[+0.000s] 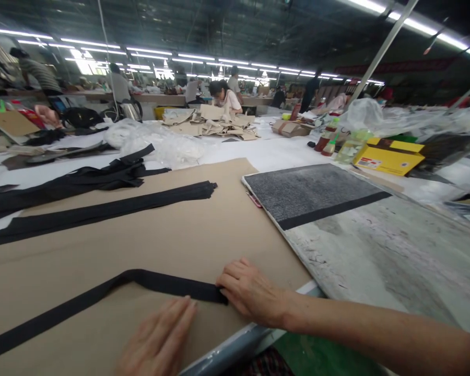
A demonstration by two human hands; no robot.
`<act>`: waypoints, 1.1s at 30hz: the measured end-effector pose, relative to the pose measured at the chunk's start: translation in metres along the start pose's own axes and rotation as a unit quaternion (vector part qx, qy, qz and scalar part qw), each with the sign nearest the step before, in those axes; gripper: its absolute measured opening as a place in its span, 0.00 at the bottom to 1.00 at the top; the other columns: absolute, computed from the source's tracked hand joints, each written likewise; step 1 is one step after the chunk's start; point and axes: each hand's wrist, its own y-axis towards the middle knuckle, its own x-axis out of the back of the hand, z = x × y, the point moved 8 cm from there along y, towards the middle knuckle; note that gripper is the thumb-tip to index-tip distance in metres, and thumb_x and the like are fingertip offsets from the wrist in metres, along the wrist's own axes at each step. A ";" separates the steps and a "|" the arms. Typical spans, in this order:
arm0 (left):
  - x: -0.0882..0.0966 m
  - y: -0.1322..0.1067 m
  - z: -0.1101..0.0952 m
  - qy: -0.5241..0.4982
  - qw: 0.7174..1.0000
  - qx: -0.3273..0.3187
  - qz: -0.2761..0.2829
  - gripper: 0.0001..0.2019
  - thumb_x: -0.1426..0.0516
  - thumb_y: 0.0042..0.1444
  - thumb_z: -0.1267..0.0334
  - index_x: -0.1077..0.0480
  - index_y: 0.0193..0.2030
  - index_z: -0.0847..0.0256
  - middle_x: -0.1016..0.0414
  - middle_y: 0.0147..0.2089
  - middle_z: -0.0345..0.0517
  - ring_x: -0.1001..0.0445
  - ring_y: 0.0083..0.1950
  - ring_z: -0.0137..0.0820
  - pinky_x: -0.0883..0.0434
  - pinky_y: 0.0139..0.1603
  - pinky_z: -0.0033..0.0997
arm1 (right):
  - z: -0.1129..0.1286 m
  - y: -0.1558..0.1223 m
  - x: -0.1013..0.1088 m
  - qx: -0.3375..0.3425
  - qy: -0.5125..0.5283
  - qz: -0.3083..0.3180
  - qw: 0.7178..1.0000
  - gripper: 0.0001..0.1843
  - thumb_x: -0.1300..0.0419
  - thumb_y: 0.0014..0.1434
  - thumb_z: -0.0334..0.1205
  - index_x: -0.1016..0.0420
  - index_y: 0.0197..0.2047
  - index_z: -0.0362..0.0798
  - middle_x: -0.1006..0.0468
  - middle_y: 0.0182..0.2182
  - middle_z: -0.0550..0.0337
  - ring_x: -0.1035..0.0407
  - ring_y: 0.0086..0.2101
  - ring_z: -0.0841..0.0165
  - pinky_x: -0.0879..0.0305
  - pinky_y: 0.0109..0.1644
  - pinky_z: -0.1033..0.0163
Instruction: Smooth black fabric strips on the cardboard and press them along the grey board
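A long black fabric strip [164,282] runs across the brown paper sheet [172,237] in front of me, with a raised bend near its middle. My right hand [250,290] pinches the right end of this strip between thumb and fingers. Flat on the paper, with fingers stretched out, my left hand [160,337] lies just below the strip, its fingertips close to the lower edge. Further back on the sheet is a neat stack of black strips [113,209]. Behind that stack, more black strips [82,183] lie in a loose heap.
To the right lies a grey board [360,245] bearing a dark textured panel [305,189] and a black band. A yellow box [389,156], glue bottles [329,143] and clear plastic [152,138] stand behind. A person [227,96] works beyond a heap of beige pieces [213,122].
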 end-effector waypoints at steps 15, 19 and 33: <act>-0.024 0.032 -0.037 0.045 0.995 -0.086 -0.004 0.22 0.57 0.59 0.72 0.30 0.54 0.56 0.23 0.46 0.42 0.28 0.47 0.29 0.30 0.47 0.25 | -0.029 -0.005 0.007 -0.188 0.210 0.000 0.959 0.03 0.43 0.55 0.29 0.32 0.30 0.44 0.30 0.29 0.64 0.38 0.31 0.73 0.46 0.38 0.66; -0.025 0.032 -0.037 0.048 0.995 -0.084 -0.003 0.22 0.57 0.59 0.72 0.31 0.55 0.56 0.23 0.48 0.42 0.28 0.48 0.30 0.30 0.47 0.27 | -0.042 -0.002 0.010 -0.238 0.324 0.017 0.916 0.07 0.46 0.60 0.34 0.29 0.33 0.44 0.31 0.26 0.65 0.39 0.28 0.74 0.46 0.30 0.69; -0.022 0.011 -0.014 0.007 1.000 -0.023 -0.007 0.18 0.51 0.59 0.68 0.32 0.55 0.62 0.28 0.53 0.49 0.32 0.55 0.33 0.32 0.55 0.28 | 0.012 0.022 0.003 -0.019 0.018 0.018 0.999 0.08 0.41 0.60 0.41 0.33 0.40 0.47 0.29 0.38 0.59 0.38 0.40 0.66 0.45 0.44 0.61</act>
